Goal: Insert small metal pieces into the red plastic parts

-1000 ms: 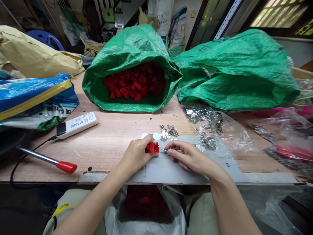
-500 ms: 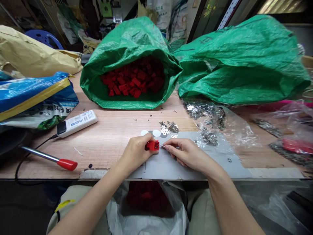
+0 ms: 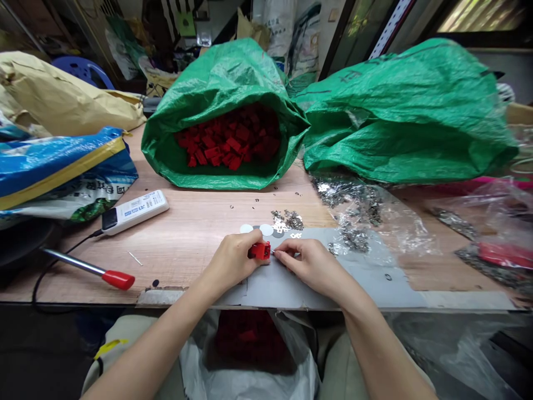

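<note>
Our left hand (image 3: 233, 254) grips a red block (image 3: 261, 251), long axis crosswise, hollow end pointing right; just right of the block, our right hand (image 3: 310, 264) pinches a metal piece (image 3: 272, 252).

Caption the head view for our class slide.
Left hand holds a red part; right hand pinches a thin piece beside it.

Block (image 3: 261, 251) over sheet (image 3: 275, 291) on table (image 3: 187, 239), sack (image 3: 233, 66) behind, device (image 3: 135, 212) left, metal pieces (image 3: 355, 239) right

workshop | wood-grain workbench (image 3: 187, 222) | green sack (image 3: 225, 69) of red parts (image 3: 227, 143) | small metal pieces (image 3: 293, 220)
</note>
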### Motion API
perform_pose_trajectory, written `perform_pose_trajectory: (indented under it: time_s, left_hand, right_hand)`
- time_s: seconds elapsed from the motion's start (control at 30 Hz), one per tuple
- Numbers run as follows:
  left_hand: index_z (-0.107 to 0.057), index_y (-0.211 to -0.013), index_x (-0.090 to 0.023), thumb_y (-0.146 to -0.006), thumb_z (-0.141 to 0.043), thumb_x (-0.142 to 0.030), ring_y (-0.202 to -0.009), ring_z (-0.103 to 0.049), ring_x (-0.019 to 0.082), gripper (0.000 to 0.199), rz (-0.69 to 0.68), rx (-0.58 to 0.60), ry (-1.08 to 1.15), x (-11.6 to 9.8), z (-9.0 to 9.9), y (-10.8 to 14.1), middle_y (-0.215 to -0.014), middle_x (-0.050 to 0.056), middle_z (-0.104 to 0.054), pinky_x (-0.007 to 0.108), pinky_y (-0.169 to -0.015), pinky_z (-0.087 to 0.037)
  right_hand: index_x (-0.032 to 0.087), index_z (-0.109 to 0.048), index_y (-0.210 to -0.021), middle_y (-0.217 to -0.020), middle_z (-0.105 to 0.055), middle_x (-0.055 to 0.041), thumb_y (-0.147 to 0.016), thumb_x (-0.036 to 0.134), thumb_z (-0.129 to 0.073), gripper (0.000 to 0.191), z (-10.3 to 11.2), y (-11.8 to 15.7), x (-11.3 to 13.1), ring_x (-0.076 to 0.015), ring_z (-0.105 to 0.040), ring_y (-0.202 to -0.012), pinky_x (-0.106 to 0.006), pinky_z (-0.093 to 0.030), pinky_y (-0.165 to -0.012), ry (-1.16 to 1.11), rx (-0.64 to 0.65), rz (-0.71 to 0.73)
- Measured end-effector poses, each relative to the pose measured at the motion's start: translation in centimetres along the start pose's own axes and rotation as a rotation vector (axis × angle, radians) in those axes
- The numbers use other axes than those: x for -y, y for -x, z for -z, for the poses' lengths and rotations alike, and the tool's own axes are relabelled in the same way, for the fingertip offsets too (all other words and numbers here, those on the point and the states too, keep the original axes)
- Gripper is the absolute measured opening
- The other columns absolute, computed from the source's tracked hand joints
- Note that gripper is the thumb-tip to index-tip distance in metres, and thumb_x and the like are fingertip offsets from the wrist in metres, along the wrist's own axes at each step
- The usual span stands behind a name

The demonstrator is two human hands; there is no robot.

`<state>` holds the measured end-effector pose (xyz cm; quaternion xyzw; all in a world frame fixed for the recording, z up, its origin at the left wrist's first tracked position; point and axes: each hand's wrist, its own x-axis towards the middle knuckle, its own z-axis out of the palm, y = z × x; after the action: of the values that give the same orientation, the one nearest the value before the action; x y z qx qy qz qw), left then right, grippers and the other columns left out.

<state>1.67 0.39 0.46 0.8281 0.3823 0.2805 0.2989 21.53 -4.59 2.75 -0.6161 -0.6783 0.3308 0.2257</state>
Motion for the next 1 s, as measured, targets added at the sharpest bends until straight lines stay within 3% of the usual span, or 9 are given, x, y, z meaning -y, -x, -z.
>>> perform_pose_trajectory:
  time_s: [0.37,0.63,0.8,1.0]
  left_hand:
    - [-0.053,-0.076,-0.020,-0.071,-0.082,-0.019,-0.061,-0.052,0.010,0.030,0.058,-0.028,0.028,-0.22,-0.11,0.33,-0.072,-0.005,-0.063,0.021,-0.059,-0.036]
    - [-0.050,-0.074,-0.020,-0.072,-0.081,-0.018,-0.060,-0.050,0.010,0.031,0.017,-0.002,0.010,-0.43,0.00,0.10,-0.068,-0.006,-0.060,0.021,-0.057,-0.034]
    - [-0.053,-0.076,-0.020,-0.072,-0.081,-0.020,-0.061,-0.053,0.011,0.029,0.054,-0.041,0.013,-0.29,-0.31,0.43,-0.070,-0.005,-0.063,0.022,-0.058,-0.036]
    - [-0.054,-0.078,-0.020,-0.072,-0.081,-0.019,-0.064,-0.056,0.012,0.027,0.063,-0.037,0.039,-0.18,-0.36,0.52,-0.074,-0.004,-0.066,0.022,-0.060,-0.038]
  right_hand:
    - [0.019,-0.073,-0.082,-0.073,-0.071,-0.0037,-0.090,0.034,-0.054,0.025,0.03,-0.08,-0.15,-0.0192,-0.063,-0.067,-0.028,-0.042,-0.059,-0.048,-0.044,-0.033]
    - [0.020,-0.071,-0.079,-0.079,-0.074,-0.0029,-0.089,0.028,-0.054,0.021,-0.26,0.02,0.32,-0.0190,-0.064,-0.072,-0.029,-0.042,-0.066,0.009,-0.076,-0.019]
    - [0.020,-0.071,-0.079,-0.069,-0.068,-0.0026,-0.089,0.035,-0.056,0.024,0.00,-0.15,-0.11,-0.0177,-0.061,-0.063,-0.028,-0.042,-0.059,-0.089,-0.011,-0.029]
    - [0.019,-0.070,-0.079,-0.066,-0.067,-0.0019,-0.089,0.034,-0.055,0.024,0.16,-0.19,0.23,-0.0171,-0.059,-0.061,-0.028,-0.041,-0.058,-0.050,-0.003,-0.048]
